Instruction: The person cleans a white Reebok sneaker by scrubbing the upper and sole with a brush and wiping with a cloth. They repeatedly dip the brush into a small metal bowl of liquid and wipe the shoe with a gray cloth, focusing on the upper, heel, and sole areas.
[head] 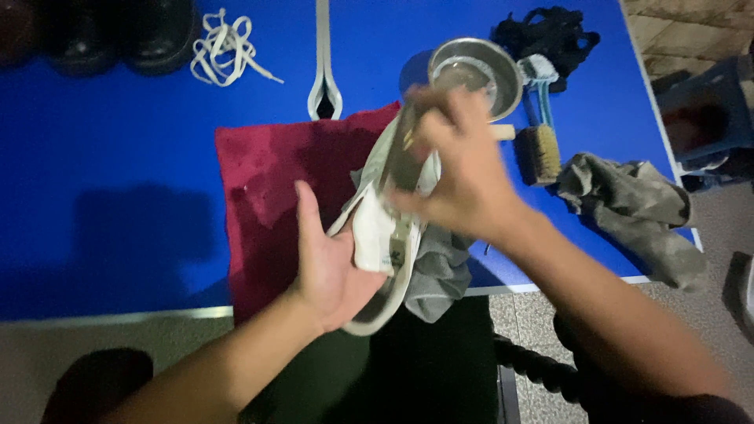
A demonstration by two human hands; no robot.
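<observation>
Left hand (334, 263) cupped white shoe (385, 228) steady over red towel (267, 180); right hand (455, 169) gripped its toe, blurred

Head cam, close, steeply down.

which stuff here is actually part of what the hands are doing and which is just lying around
In use:
- pale canvas shoe, cradled by the left hand, gripped at the top by the blurred right hand
- dark red cloth beneath it
- grey rag under the shoe

Lying about:
- loose white laces
- round metal bowl
- wooden brush
- blue-handled brush
- crumpled olive cloth
- dark shoes
</observation>
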